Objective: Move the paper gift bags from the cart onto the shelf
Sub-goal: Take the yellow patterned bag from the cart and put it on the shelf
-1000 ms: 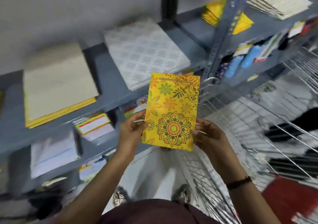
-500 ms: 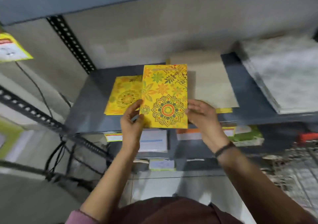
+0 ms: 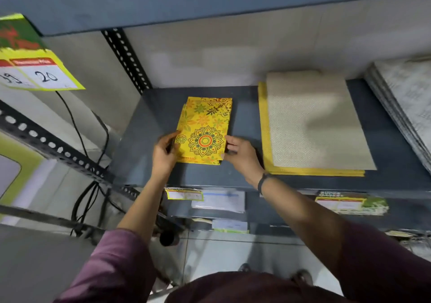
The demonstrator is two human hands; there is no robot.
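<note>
A flat yellow paper gift bag (image 3: 205, 128) with a flower and mandala print lies on the grey metal shelf (image 3: 242, 177), on top of a small pile of the same bags. My left hand (image 3: 164, 153) holds its near left edge. My right hand (image 3: 240, 153) touches its near right edge with the fingertips. The cart is out of view.
A larger stack of beige textured bags over yellow ones (image 3: 312, 123) lies to the right, and a pale patterned stack (image 3: 405, 107) at the far right. A perforated upright (image 3: 127, 58) stands at the back left, with a price tag (image 3: 39, 74) and cables (image 3: 88, 144) beyond it. Lower shelves hold stationery.
The bag has gone from being held up in front of the shelf to lying flat on the pile of yellow bags. Both hands moved forward and down with it.
</note>
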